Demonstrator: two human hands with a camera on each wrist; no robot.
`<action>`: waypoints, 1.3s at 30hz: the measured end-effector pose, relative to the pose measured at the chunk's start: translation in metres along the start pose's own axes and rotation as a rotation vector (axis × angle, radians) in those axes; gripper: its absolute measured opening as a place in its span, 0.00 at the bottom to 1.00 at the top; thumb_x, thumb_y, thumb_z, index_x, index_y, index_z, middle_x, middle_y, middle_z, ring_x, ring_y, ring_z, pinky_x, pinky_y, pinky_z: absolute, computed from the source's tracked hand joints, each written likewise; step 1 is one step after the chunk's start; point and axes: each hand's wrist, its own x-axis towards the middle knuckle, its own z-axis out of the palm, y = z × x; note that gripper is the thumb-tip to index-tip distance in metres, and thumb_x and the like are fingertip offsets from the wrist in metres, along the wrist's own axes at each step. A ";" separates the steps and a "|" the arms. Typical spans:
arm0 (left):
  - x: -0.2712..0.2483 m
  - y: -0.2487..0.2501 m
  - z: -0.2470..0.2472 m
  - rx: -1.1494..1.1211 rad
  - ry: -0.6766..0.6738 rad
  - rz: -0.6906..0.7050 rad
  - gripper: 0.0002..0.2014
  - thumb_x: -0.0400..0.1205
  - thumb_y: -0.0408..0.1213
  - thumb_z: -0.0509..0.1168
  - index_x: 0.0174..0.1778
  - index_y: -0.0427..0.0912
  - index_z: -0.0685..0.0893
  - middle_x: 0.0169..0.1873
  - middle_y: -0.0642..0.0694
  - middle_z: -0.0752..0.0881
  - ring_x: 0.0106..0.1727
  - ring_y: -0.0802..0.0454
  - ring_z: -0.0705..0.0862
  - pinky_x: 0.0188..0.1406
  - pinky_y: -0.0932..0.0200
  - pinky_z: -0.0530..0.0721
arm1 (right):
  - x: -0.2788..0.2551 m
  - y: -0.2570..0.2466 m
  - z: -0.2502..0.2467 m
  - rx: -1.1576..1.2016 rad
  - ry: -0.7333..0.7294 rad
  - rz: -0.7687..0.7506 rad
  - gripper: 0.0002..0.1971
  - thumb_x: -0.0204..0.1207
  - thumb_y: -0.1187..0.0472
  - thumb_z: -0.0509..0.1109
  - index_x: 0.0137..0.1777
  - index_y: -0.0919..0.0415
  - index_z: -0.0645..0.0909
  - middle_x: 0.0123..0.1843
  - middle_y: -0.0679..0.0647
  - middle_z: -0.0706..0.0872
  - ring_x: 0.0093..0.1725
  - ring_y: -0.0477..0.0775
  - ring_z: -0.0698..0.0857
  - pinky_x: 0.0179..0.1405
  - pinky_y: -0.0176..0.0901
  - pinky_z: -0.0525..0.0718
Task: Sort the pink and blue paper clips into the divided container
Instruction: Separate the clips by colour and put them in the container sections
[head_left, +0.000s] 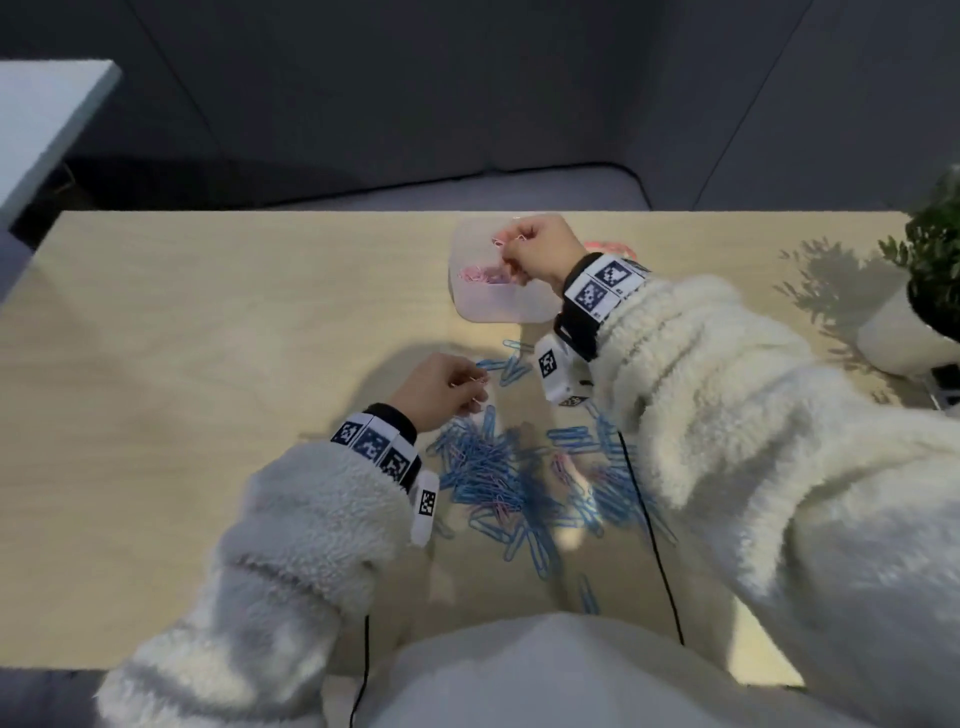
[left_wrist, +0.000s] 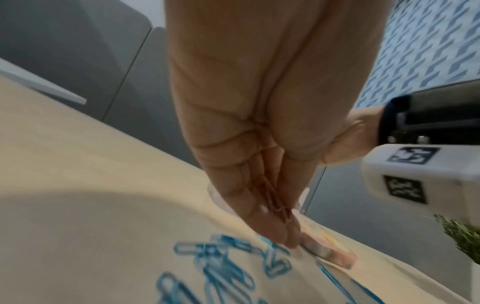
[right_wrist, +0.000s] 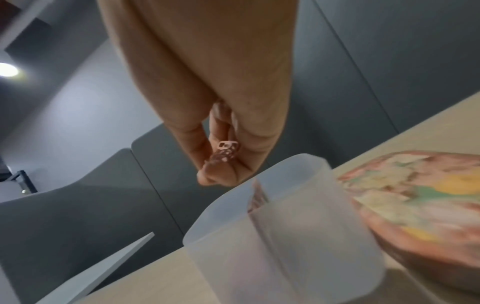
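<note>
A translucent divided container (head_left: 470, 306) stands at the table's far middle, with pink clips (head_left: 485, 274) in one compartment. My right hand (head_left: 540, 254) hovers over it, pinching pink clips (head_left: 506, 240) in curled fingers; the right wrist view shows the clips (right_wrist: 226, 153) held above the container's rim (right_wrist: 285, 185). My left hand (head_left: 441, 387) is just left of the pile and pinches pink clips (left_wrist: 275, 203) between fingers and thumb. A big heap of mostly blue clips (head_left: 519, 478), with a few pink ones mixed in, lies near the front edge.
A round floral tin (right_wrist: 420, 201) sits right behind the container. A potted plant (head_left: 930, 291) stands at the table's right edge. A thin black cable (head_left: 657, 545) crosses the table near the pile. The wooden tabletop (head_left: 182, 389) stretches to the left.
</note>
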 end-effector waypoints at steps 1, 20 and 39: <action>0.002 0.006 -0.006 0.044 0.032 0.018 0.12 0.83 0.31 0.61 0.57 0.27 0.81 0.38 0.41 0.86 0.29 0.61 0.83 0.29 0.74 0.83 | 0.009 -0.003 0.007 -0.006 0.015 0.010 0.09 0.77 0.74 0.59 0.48 0.67 0.81 0.25 0.55 0.80 0.15 0.43 0.77 0.14 0.33 0.75; 0.099 0.072 -0.039 0.595 0.347 0.169 0.15 0.81 0.36 0.62 0.63 0.38 0.80 0.63 0.38 0.83 0.64 0.39 0.80 0.64 0.51 0.76 | -0.048 0.042 -0.007 -0.214 0.094 -0.231 0.12 0.74 0.74 0.60 0.48 0.69 0.85 0.42 0.54 0.84 0.44 0.52 0.83 0.48 0.42 0.81; -0.032 -0.045 0.011 0.724 -0.058 0.161 0.05 0.73 0.36 0.69 0.42 0.40 0.87 0.45 0.41 0.85 0.50 0.42 0.81 0.47 0.51 0.76 | -0.113 0.106 0.055 -0.960 -0.344 -0.256 0.04 0.75 0.60 0.69 0.46 0.59 0.82 0.51 0.56 0.84 0.54 0.60 0.82 0.43 0.47 0.74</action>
